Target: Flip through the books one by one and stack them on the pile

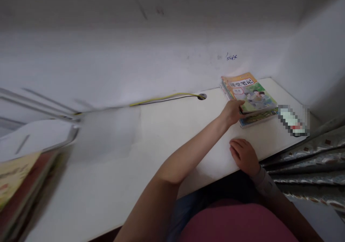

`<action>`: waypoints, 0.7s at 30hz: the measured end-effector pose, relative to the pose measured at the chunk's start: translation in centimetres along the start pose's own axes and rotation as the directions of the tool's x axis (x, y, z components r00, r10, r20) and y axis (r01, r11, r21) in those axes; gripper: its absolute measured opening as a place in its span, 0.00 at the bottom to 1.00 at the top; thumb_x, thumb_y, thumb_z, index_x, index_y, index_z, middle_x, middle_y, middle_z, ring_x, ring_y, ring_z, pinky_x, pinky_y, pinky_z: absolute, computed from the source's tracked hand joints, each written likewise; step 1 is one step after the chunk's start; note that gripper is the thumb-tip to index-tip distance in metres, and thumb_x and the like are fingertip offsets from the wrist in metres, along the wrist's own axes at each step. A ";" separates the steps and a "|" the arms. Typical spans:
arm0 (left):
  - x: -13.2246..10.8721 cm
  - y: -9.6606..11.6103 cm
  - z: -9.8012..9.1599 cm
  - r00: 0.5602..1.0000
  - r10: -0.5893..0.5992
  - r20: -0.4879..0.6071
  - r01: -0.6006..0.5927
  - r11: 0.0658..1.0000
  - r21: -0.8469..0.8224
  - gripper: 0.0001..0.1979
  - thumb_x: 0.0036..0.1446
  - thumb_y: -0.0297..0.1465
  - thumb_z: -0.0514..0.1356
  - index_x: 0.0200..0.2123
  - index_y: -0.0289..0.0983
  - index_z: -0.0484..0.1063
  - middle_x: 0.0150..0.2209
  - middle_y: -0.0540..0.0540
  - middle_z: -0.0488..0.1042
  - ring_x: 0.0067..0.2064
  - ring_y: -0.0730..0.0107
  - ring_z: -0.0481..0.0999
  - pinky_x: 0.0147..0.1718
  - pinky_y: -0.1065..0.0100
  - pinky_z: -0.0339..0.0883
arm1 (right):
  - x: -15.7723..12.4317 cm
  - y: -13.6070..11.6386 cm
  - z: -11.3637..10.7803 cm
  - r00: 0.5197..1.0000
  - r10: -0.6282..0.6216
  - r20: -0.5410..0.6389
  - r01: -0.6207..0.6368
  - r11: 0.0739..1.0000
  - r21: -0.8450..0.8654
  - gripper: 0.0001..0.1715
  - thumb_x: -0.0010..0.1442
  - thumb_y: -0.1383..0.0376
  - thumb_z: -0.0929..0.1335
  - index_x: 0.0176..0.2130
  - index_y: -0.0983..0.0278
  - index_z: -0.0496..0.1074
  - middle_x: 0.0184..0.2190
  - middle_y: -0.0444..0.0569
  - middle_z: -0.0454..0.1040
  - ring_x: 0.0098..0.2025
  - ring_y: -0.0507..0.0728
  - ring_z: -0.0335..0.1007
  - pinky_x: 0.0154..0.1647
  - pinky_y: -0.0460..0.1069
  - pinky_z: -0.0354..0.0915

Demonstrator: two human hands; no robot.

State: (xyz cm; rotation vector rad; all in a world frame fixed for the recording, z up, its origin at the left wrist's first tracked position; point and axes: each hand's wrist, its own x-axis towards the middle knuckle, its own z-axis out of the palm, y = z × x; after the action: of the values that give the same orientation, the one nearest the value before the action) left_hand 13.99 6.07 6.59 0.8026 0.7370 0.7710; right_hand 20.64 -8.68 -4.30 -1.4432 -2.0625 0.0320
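A stack of books lies at the right end of the white desk, topped by an orange-and-green exercise book (252,93) with children drawn on its cover. My left hand (234,112) is closed on the near left corner of the upper books. Beneath them a book with a darker picture cover (256,118) shows along the front. My right hand (245,157) rests on the desk by its front edge, fingers lying loosely on the surface and holding nothing. It is nearer to me than the stack and apart from it.
The white desk (167,134) meets a wall with a cable hole (202,96) and a yellow cable (161,99). A pixelated object (292,121) lies right of the stack. More books (24,184) stand blurred at the left. Patterned curtain fabric (318,152) hangs at the right.
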 end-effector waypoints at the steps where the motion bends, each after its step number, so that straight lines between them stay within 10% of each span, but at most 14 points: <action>1: -1.0 0.4 -0.9 1.000 0.010 -0.027 -0.009 0.999 0.041 0.19 0.52 0.29 0.60 0.49 0.38 0.66 0.55 0.37 0.71 0.59 0.51 0.67 0.51 0.45 0.64 | -0.1 0.1 0.1 1.000 -0.009 -0.003 0.009 1.000 -0.006 0.14 0.64 0.66 0.61 0.46 0.64 0.73 0.43 0.55 0.76 0.46 0.60 0.70 0.49 0.58 0.68; 4: -4.8 1.0 -5.0 0.987 0.141 -0.079 -0.117 0.961 0.250 0.25 0.52 0.30 0.60 0.55 0.40 0.64 0.60 0.37 0.66 0.63 0.55 0.62 0.55 0.48 0.59 | -0.4 0.3 0.3 0.999 -0.036 -0.005 0.036 0.999 -0.015 0.14 0.64 0.66 0.61 0.45 0.64 0.73 0.43 0.55 0.76 0.45 0.61 0.70 0.49 0.58 0.68; 8: -11.2 0.3 -13.0 0.976 0.199 0.086 -0.201 0.680 0.705 0.17 0.56 0.34 0.58 0.49 0.38 0.72 0.46 0.40 0.78 0.49 0.61 0.75 0.52 0.57 0.65 | -0.4 1.1 -0.2 0.998 -0.060 0.010 0.060 0.998 -0.012 0.14 0.65 0.64 0.61 0.45 0.63 0.73 0.42 0.55 0.77 0.45 0.61 0.72 0.48 0.58 0.69; 13: -18.0 0.8 -23.1 0.830 0.509 -0.229 0.220 0.078 0.972 0.13 0.60 0.32 0.53 0.44 0.40 0.74 0.47 0.42 0.76 0.48 0.59 0.75 0.50 0.60 0.67 | 3.7 4.0 -2.5 1.000 -0.011 -0.009 0.011 0.996 -0.092 0.16 0.66 0.61 0.60 0.48 0.63 0.71 0.39 0.56 0.77 0.39 0.59 0.75 0.38 0.52 0.69; 16: -20.0 1.7 -27.5 0.700 0.616 -0.362 0.439 0.029 0.898 0.18 0.59 0.29 0.54 0.52 0.34 0.68 0.56 0.34 0.68 0.59 0.51 0.66 0.56 0.53 0.60 | 6.9 5.5 -3.3 0.998 0.052 -0.045 -0.062 0.958 -0.279 0.17 0.64 0.61 0.63 0.47 0.68 0.72 0.35 0.59 0.76 0.37 0.60 0.73 0.35 0.52 0.66; 21: -21.0 1.7 -31.2 0.638 0.612 -0.468 0.562 0.045 0.826 0.27 0.57 0.32 0.56 0.58 0.23 0.60 0.62 0.24 0.59 0.64 0.45 0.58 0.59 0.49 0.55 | 8.5 5.6 -3.1 0.992 0.109 -0.069 -0.128 0.868 -0.480 0.18 0.63 0.62 0.63 0.47 0.70 0.72 0.32 0.59 0.75 0.33 0.60 0.71 0.30 0.52 0.60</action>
State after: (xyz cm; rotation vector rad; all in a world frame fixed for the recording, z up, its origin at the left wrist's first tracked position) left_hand -22.32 0.36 -1.55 1.8747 2.3541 0.4515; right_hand 25.03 -0.11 0.17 -1.8468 -2.0308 -0.4959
